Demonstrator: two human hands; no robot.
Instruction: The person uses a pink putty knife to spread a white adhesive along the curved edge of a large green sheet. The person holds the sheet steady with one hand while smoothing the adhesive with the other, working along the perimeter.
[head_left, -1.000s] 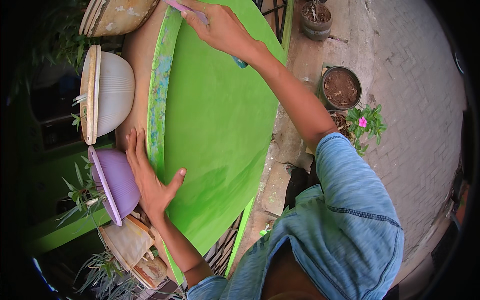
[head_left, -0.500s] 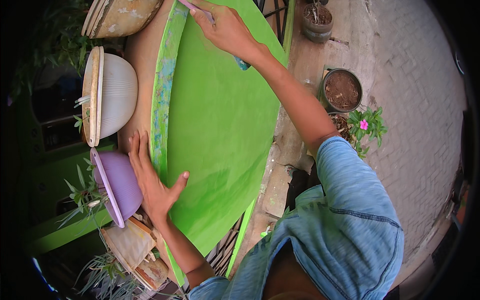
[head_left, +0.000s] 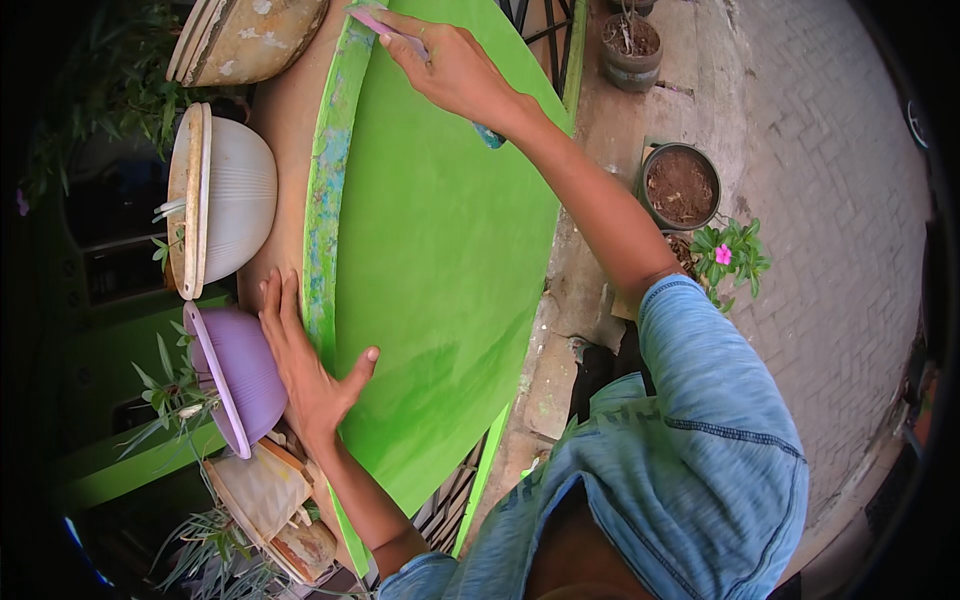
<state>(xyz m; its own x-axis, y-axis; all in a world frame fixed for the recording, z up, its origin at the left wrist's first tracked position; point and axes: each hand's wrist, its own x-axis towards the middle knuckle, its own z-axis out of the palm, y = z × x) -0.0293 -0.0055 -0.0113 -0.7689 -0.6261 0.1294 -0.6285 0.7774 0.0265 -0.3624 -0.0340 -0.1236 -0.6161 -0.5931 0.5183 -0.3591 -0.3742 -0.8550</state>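
A long green wall (head_left: pixel 445 250) curves away in front of me, its raised edge strip (head_left: pixel 325 190) mottled with patches of blue, white and worn green. At the far end of that strip, my right hand (head_left: pixel 450 70) is closed around a slim pink tool (head_left: pixel 378 22), whose tip touches the strip; its exact kind I cannot make out. A small teal piece (head_left: pixel 489 137) shows beneath the right wrist. My left hand (head_left: pixel 308 370) lies flat with fingers spread on the tan ledge (head_left: pixel 278 130) and the strip's near part, beside a purple pot (head_left: pixel 240 370).
Along the ledge's left side stand a white ribbed pot (head_left: pixel 235 195), a weathered pot (head_left: pixel 260 40) and a worn planter (head_left: pixel 270 490). To the right, a dark soil pot (head_left: pixel 683 185) and a pink-flowered plant (head_left: pixel 728 255) stand by grey paving (head_left: pixel 840 250).
My right hand and the pink tool have shifted slightly nearer along the strip, bringing more of the tool into sight. My left hand stays in place.
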